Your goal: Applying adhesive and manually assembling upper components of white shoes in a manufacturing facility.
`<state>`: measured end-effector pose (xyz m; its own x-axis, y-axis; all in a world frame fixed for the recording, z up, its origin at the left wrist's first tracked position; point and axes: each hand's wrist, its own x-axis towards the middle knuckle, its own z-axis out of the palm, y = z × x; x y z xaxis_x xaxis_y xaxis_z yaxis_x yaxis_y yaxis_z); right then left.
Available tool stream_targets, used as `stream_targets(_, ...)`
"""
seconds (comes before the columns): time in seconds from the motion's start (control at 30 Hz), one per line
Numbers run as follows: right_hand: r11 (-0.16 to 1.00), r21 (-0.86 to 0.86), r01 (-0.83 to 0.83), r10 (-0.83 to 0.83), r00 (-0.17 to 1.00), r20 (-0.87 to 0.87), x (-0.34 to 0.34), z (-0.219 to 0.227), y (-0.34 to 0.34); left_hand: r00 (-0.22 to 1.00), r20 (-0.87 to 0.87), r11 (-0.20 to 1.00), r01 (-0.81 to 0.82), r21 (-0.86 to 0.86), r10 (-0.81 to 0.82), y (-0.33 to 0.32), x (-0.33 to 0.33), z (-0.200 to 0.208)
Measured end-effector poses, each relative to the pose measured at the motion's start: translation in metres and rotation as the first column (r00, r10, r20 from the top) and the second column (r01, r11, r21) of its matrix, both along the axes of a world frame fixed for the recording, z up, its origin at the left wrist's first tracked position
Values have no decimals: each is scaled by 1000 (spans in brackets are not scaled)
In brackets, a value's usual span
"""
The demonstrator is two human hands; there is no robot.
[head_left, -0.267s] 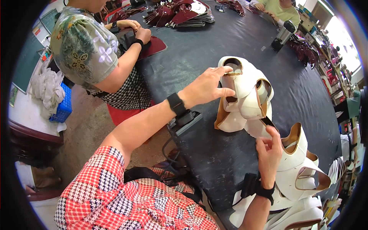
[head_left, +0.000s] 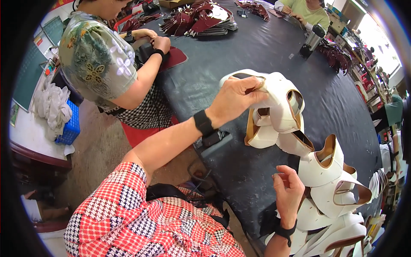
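White shoe uppers with tan lining lie overlapped in a small heap on the dark table. My left hand pinches the edge of the topmost white upper between thumb and fingers. Part of that upper is hidden behind the hand. My right hand hovers nearer to me, fingers loosely curled and thumb apart, with nothing visible in it. Just right of it, more white uppers overlap in a row along the table toward me. A black band circles each wrist.
At left, a co-worker in a floral shirt handles a dark piece over a maroon panel. Maroon pieces are piled at the back. A tumbler stands far right, near another person. A grey clamp-like fixture sits at the table's left edge.
My left hand has closed on the top upper's edge and its near end has swung left. My right hand has drawn back toward me, away from the heap's lower edge.
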<state>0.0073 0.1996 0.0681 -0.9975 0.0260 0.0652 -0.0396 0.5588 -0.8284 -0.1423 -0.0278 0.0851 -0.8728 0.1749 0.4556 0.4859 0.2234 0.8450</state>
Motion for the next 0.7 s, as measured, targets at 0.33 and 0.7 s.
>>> stream_targets(0.33,998,32,-50,59,897,-437,-8,17,-91,796,212,817,510,269,-567,-10,108,12)
stream_targets(0.7,996,-38,83,-91,945,-315,-10,-10,-105,880,352,944,329,35,-320,-44,117,-14)
